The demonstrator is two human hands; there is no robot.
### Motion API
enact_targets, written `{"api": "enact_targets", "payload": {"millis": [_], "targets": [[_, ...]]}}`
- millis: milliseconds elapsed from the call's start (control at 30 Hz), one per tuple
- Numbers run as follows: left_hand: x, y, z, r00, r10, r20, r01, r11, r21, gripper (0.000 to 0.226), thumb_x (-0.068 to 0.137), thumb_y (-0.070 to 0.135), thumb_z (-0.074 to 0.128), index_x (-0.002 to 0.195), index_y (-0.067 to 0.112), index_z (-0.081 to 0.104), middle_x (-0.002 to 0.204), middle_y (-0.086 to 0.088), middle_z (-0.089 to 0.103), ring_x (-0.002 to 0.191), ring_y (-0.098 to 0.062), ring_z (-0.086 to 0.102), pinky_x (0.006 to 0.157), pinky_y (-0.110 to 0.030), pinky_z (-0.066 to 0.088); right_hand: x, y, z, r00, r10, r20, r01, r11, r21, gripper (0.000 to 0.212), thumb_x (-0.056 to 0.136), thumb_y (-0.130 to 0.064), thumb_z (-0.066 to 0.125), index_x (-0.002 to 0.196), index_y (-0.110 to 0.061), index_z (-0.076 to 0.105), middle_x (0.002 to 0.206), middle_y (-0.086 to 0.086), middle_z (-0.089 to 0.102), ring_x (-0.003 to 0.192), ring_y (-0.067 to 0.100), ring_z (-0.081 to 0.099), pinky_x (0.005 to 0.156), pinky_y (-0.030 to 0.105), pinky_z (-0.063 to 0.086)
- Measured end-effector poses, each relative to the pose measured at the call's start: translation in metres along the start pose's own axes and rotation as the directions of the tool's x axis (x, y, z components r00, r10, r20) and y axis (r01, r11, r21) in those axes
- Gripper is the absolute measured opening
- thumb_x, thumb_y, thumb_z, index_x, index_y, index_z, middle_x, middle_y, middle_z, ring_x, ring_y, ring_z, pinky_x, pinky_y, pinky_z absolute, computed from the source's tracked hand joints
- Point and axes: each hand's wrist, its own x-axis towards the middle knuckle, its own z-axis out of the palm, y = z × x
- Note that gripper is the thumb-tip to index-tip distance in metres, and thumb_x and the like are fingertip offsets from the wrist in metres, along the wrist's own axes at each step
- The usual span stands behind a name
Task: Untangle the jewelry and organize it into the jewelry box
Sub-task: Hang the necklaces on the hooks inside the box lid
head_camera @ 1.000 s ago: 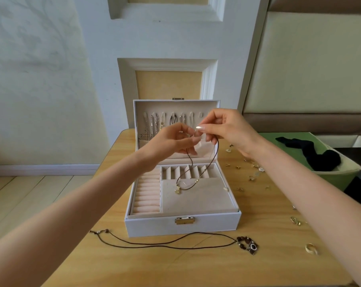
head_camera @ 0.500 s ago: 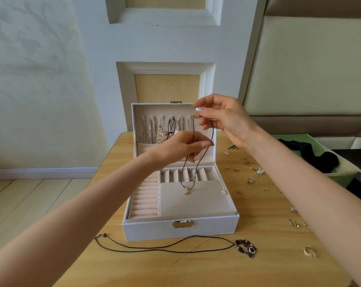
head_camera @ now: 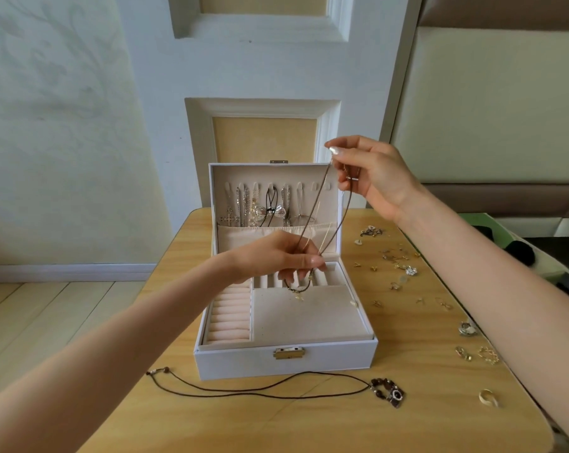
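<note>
Hanging step: right hand [head_camera: 374, 178] pinches the cord necklace [head_camera: 313, 209] up top, left hand [head_camera: 276, 256] pinches it lower — pendant [head_camera: 298, 294] dangling over the open jewelry box [head_camera: 286, 361]. Next, I judge: loop onto a free lid hook [head_camera: 315, 185].

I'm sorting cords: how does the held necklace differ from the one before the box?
The held necklace hangs taut between right hand and left hand; the table necklace lies slack, untouched. The held one has a small gold pendant, the table one a dark beaded charm. Both are thin cords.
</note>
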Motion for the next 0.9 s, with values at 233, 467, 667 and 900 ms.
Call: {"api": "enact_targets", "payload": {"millis": [233, 467, 667, 900], "targets": [[-0.001, -0.01, 0.0, 0.995, -0.029, -0.1, 0.019, 0.994, -0.103, 0.014, 0.092, 0.012, 0.057, 0.095, 0.004, 0.067, 0.066, 0.001, 0.062, 0.064, -0.014, 0.056, 0.064, -0.023, 0.047, -0.001, -0.002, 0.003, 0.997, 0.065, 0.046, -0.071, 0.986, 0.152, 0.013, 0.088, -0.002, 0.057, 0.093, -0.011, 0.064, 0.074, 0.003, 0.064, 0.053, 0.008, 0.051, 0.047, 0.018, 0.043], [0.01, 0.0, 0.005, 0.984, -0.055, -0.171, 0.024, 0.983, -0.181, 0.013, 0.092, 0.009, 0.055, 0.096, -0.002, 0.061, 0.074, -0.008, 0.07, 0.063, -0.016, 0.061, 0.062, -0.02, 0.052, -0.004, 0.002, 0.016, 0.991, 0.056, 0.123, -0.081, 0.976, 0.203, 0.018, 0.09, 0.002, 0.052, 0.094, -0.01, 0.063, 0.072, 0.002, 0.056, 0.055, 0.008, 0.053, 0.048, 0.018, 0.045], [0.012, 0.0, -0.003, 0.975, -0.147, -0.164, -0.02, 0.683, -0.731, 0.019, 0.094, -0.001, 0.043, 0.102, 0.001, 0.061, 0.091, -0.008, 0.072, 0.076, -0.013, 0.069, 0.072, -0.022, 0.057, -0.011, 0.017, 0.01, 0.97, 0.233, 0.066, -0.242, 0.903, 0.355, 0.016, 0.09, -0.003, 0.053, 0.092, -0.015, 0.063, 0.071, -0.001, 0.055, 0.049, 0.006, 0.049, 0.04, 0.013, 0.04], [0.011, 0.002, -0.008, 0.954, -0.23, -0.194, -0.044, 0.532, -0.845, 0.019, 0.092, -0.001, 0.046, 0.097, 0.002, 0.064, 0.087, -0.006, 0.072, 0.08, -0.013, 0.07, 0.08, -0.025, 0.054, -0.026, 0.064, -0.006, 0.885, 0.461, -0.065, -0.335, 0.728, 0.598, 0.016, 0.092, 0.0, 0.049, 0.092, -0.009, 0.063, 0.073, 0.005, 0.053, 0.042, 0.004, 0.047, 0.038, 0.01, 0.04]]}}
